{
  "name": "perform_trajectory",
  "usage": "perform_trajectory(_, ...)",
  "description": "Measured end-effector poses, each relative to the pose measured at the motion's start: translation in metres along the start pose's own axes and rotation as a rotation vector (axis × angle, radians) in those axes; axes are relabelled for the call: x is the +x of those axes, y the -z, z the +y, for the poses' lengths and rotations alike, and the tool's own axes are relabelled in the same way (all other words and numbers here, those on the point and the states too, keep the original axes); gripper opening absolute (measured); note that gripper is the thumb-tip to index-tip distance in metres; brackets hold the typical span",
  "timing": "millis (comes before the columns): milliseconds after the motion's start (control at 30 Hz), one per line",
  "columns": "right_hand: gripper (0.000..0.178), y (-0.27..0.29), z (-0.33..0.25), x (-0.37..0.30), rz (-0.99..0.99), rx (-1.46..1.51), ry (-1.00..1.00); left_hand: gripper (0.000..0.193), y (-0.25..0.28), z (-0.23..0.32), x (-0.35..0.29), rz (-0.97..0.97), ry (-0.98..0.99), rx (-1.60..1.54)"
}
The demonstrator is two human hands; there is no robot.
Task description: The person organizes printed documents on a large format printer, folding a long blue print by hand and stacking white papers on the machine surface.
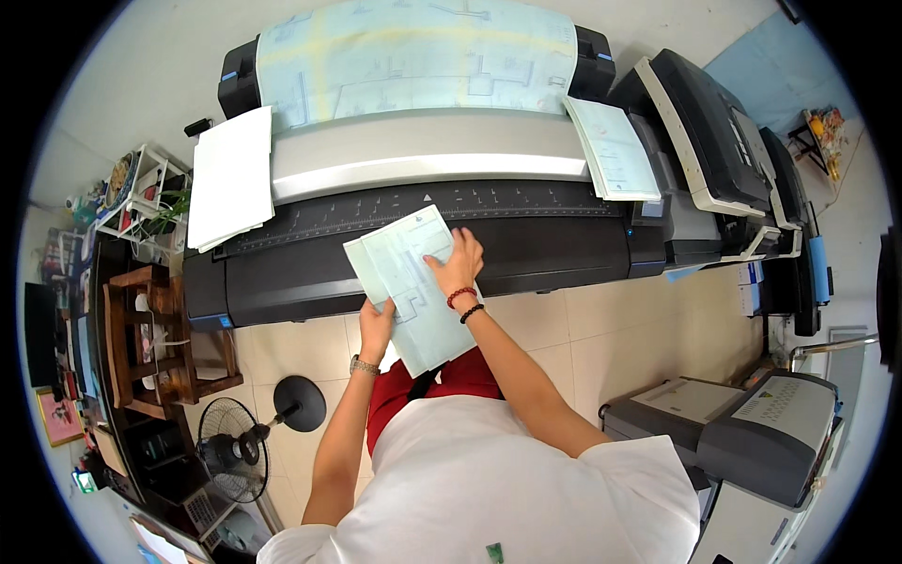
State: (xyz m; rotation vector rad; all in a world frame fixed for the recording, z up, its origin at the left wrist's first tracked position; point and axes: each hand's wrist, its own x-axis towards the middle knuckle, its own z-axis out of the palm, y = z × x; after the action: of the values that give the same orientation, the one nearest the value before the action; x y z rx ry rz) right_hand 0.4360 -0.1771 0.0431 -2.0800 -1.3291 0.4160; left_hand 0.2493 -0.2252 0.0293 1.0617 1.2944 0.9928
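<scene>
A folded pale blue-green technical drawing, with fine blue line work on its top face, is held in front of my waist. Its far end overlaps the front of a wide black-and-grey large-format plotter. My left hand grips the drawing's near left edge, thumb on top and the other fingers hidden beneath. At the upper right edge, my right hand is closed round the paper, its thumb on the face. A metal watch is on my left wrist; red and black bead bracelets are on my right.
A large drawing sheet drapes over the plotter's back. White papers lie on its left end, folded drawings on its right. Beyond stands a black scanner-like machine. A fan and wooden stools are at left, an office machine at right.
</scene>
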Motion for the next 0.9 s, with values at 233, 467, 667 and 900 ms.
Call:
perform_trajectory(233, 0.080, 0.004, 0.002, -0.005, -0.042, -0.059, -0.097, 0.031, 0.005, -0.032, -0.006, 0.024, 0.090, 0.035)
perform_trajectory(467, 0.067, -0.003, 0.010, -0.018, 0.050, -0.042, 0.059, 0.030, 0.006, -0.045, -0.011, -0.008, 0.132, -0.030)
perform_trajectory(667, 0.055, -0.007, 0.011, -0.024, 0.091, -0.147, 0.120, 0.030, 0.008, -0.048, -0.011, -0.034, 0.119, -0.041)
perform_trajectory(900, 0.019, 0.018, 0.009, -0.011, 0.211, 0.242, 0.203, 0.028, 0.017, -0.042, -0.007, -0.047, 0.072, -0.024)
